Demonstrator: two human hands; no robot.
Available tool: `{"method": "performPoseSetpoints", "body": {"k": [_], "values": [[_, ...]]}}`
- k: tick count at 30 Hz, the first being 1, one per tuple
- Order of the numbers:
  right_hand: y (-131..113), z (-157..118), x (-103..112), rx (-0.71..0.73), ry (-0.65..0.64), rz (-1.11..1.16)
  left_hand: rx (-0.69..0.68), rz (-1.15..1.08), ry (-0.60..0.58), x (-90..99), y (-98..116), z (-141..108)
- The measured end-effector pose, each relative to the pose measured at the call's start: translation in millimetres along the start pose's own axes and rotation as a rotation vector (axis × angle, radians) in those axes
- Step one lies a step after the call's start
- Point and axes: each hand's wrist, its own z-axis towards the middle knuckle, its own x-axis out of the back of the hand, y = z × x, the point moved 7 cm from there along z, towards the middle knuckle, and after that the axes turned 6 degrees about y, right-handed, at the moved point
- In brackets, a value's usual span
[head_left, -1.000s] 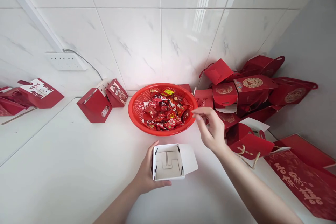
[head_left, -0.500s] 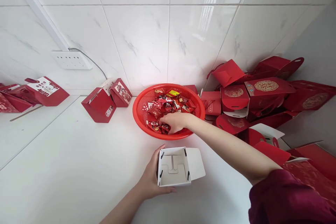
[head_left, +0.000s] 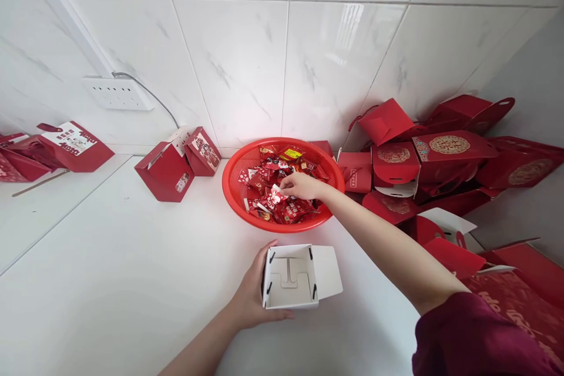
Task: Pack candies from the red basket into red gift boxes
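My left hand (head_left: pixel 258 294) grips a small white-lined cardboard box (head_left: pixel 291 279) from its left side, thumb below and fingers behind. The box faces up with its top open, a flap out to the right, and nothing inside. Behind it stands a red plastic basket (head_left: pixel 229 188) holding many wrapped candies (head_left: pixel 297 210). Over the basket my right hand (head_left: pixel 302 185) pinches the corner of a red-and-white candy packet (head_left: pixel 274 196), its fingertips closed on it.
Several red gift boxes (head_left: pixel 453 155) are heaped along the right side. Two red boxes (head_left: pixel 165 173) stand left of the basket, more red boxes (head_left: pixel 74 147) lie at far left. A power strip (head_left: pixel 118 94) with a cable is on the tiled wall behind.
My right hand has risen from among the candies and now pinches a red-and-white packet. My left hand still holds the box in nearly the same place.
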Motion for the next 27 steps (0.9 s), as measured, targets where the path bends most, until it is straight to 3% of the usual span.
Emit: {"method": "performPoseSetpoints", "body": {"k": [8,13,15,18,21,24,27], "values": [[-10.1,-36.5,16.3,-0.027,0.226,0.248,-0.030,-0.013,0.003,-4.3,4.3,3.8],[-29.3,-82.8,21.6,-0.105,0.366,0.614,-0.113,0.109,0.083,-0.5,17.8,1.9],[-28.8,-99.9,27.8,-0.129,0.474,0.677,-0.214,0.153,0.120,5.2,30.3,-1.6],[-17.0,-114.1,38.5,-0.177,0.604,0.577,-0.331,0.241,0.209,19.5,51.8,-5.9],[1.1,-108.5,39.0,-0.242,0.586,0.575,-0.399,0.406,0.318,35.4,80.3,-2.3],[5.5,-93.4,40.7,-0.113,0.600,0.654,-0.439,0.566,0.348,45.5,115.4,12.6],[-1.8,-75.7,33.9,-0.013,0.486,0.292,-0.395,0.681,0.284,51.5,146.1,34.7]]}}
